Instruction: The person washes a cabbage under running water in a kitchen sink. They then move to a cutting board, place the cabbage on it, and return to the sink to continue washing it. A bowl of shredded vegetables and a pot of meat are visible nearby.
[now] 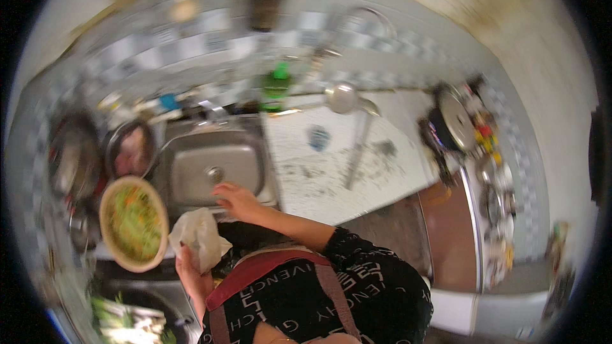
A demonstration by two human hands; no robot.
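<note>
A crumpled, whitish see-through plastic bag (199, 240) hangs in front of my body, with my left hand (189, 272) closed on its lower side. Over the front edge of the metal sink (178, 160), my right hand (237, 201) reaches up and left with its fingers apart, holding nothing. It is just above the bag and apart from it. Left of the bag sits an oval cream-coloured basin (106, 237) full of shredded green and orange vegetables (132, 220). Motion blur hides the finer detail of my fingers.
A bowl of pinkish meat (132, 150) stands behind the basin. White-stalked greens (127, 323) lie in the lower-left sink. A green bottle (276, 88) stands behind the main sink. Rightward are a white patterned board (306, 185), a ladle (342, 97) and a lidded pot (455, 125).
</note>
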